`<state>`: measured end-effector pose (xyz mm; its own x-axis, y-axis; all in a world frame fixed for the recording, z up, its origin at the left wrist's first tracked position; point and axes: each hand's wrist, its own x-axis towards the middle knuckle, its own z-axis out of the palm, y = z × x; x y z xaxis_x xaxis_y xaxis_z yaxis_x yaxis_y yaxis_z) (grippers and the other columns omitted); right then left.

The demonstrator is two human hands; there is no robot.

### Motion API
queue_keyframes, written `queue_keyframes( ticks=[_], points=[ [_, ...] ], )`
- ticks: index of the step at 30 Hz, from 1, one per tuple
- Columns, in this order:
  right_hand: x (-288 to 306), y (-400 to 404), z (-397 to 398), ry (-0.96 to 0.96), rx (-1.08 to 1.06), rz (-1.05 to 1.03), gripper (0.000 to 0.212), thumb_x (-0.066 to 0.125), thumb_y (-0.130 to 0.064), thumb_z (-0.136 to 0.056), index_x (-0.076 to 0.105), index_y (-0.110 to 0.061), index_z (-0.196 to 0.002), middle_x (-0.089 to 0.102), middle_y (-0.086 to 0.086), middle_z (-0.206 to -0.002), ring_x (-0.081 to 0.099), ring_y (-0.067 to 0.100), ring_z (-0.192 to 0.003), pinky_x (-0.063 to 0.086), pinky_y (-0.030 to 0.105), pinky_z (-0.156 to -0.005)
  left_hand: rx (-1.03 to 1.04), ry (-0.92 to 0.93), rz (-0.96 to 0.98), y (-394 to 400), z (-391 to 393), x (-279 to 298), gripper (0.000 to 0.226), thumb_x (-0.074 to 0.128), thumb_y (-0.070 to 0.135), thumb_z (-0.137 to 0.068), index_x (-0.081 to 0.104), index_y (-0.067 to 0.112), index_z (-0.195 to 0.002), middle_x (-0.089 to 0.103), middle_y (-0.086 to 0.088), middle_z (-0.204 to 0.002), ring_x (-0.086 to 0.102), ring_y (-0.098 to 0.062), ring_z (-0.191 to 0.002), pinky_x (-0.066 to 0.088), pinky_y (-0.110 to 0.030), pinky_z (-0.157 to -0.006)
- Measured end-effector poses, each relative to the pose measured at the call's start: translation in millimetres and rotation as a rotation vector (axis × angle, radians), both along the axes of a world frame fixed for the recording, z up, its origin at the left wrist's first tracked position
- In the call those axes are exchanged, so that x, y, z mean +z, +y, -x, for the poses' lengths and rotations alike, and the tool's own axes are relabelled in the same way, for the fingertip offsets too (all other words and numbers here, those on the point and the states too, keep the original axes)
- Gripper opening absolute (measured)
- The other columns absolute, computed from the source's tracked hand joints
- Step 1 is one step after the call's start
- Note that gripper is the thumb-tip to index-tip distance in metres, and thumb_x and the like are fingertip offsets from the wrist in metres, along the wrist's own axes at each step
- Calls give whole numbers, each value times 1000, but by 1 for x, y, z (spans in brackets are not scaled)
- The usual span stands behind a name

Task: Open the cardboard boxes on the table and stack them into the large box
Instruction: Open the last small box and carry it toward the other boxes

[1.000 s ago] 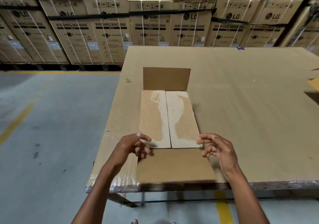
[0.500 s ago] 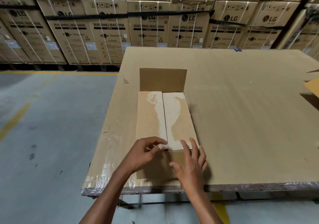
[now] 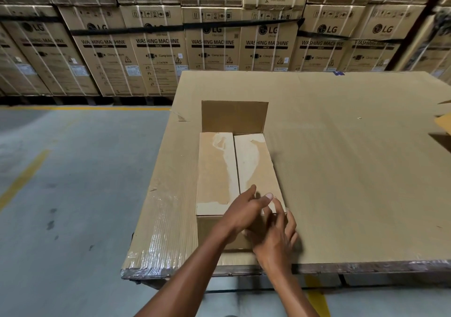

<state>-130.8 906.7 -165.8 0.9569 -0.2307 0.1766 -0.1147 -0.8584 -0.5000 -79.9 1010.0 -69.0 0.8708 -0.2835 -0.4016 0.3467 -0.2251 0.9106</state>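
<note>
1. Where the table (image 3: 341, 170) meets its near-left corner, a small cardboard box (image 3: 219, 170) sits, two pale inner flaps folded flat and meeting at a centre seam.
2. Its far flap (image 3: 234, 116) stands upright; torn paper patches mark the inner flaps.
3. Left hand (image 3: 244, 211) hovers over the near end of the seam, fingers loosely extended, gripping nothing.
4. Right hand (image 3: 275, 238) beside it, fingers spread, holding nothing; motion blur obscures contact.
5. Both hands hide the box's near flap.
6. Stacked washing machine cartons (image 3: 212, 43) line the far wall.
</note>
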Motion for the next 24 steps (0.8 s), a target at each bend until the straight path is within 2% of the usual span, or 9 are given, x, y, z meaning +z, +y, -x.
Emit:
queue_keyframes(
  ticks=[2, 3, 4, 6, 8, 11, 15, 20, 24],
  points=[
    [7, 2, 3, -78, -22, -95, 104, 87, -49, -64, 18, -45, -142, 29, -9, -155, 28, 33, -140, 37, 54, -93, 4, 19, -21, -6, 2, 9, 39, 54, 55, -95, 54, 30, -125, 50, 17, -134, 39, -15, -133, 31, -34, -107],
    [10, 3, 5, -121, -29, -129, 106, 88, -42, -66, 12, -49, -140, 28, -8, -152, 27, 32, -139, 37, 55, -93, 8, 14, -41, -8, 2, 10, 45, 52, 59, -93, 52, 27, -125, 49, 13, -136, 36, -16, -136, 30, -35, -108],
    [10, 4, 6, -153, -24, -146, 102, 86, -38, -69, 11, -50, -137, 24, -11, -149, 26, 31, -139, 37, 55, -93, -1, 16, -62, -10, 1, 10, 68, 50, 65, -90, 43, 20, -142, 39, 2, -153, 27, -19, -146, 27, -40, -114],
    [9, 4, 9, -145, -7, -103, 74, 65, -42, -80, 16, -45, -136, 18, -11, -145, 29, 33, -137, 38, 57, -95, -20, -4, -160, -21, 6, 11, 94, 47, 70, -89, 10, 22, -160, -3, -9, -168, -1, -27, -155, 12, -48, -123],
    [5, 1, 8, -13, -58, -94, 55, 50, -43, -85, 20, -40, -131, 26, -2, -144, 41, 40, -132, 42, 58, -97, -1, -95, -247, -30, 11, 16, 95, 48, 68, -91, -1, 26, -160, -25, -7, -164, -22, -31, -151, -2, -52, -123],
    [6, -1, 7, 16, -40, -112, 72, 57, -44, -88, 9, -50, -142, 26, -1, -151, 38, 36, -136, 43, 57, -99, 54, -370, -418, -29, 13, 22, 95, 51, 66, -90, -3, 31, -160, -35, 5, -160, -45, -20, -140, -12, -57, -118],
    [4, -5, 1, 40, 52, -26, 91, 70, -66, -73, 23, -48, -148, 7, -20, -162, 16, 25, -146, 33, 53, -100, 183, -465, -514, 8, 1, 20, 93, 54, 63, -90, 1, 31, -160, -36, 14, -159, -43, -7, -140, 7, -67, -115],
    [4, -6, -1, 92, 24, 19, 93, 82, -59, -64, 36, -49, -144, 13, -22, -162, 22, 24, -143, 37, 53, -98, 293, -430, -747, 62, -17, -2, 91, 48, 67, -91, 3, 29, -160, -23, 0, -165, -29, -29, -149, -12, -57, -119],
    [6, -8, -1, 146, 50, 57, 94, 76, -63, -70, 27, -49, -149, 4, -20, -164, 13, 25, -147, 32, 54, -106, 290, -221, -716, 94, -23, -29, 88, 55, 61, -91, 12, 26, -159, -10, -10, -167, -11, -40, -152, 4, -56, -122]
  ],
)
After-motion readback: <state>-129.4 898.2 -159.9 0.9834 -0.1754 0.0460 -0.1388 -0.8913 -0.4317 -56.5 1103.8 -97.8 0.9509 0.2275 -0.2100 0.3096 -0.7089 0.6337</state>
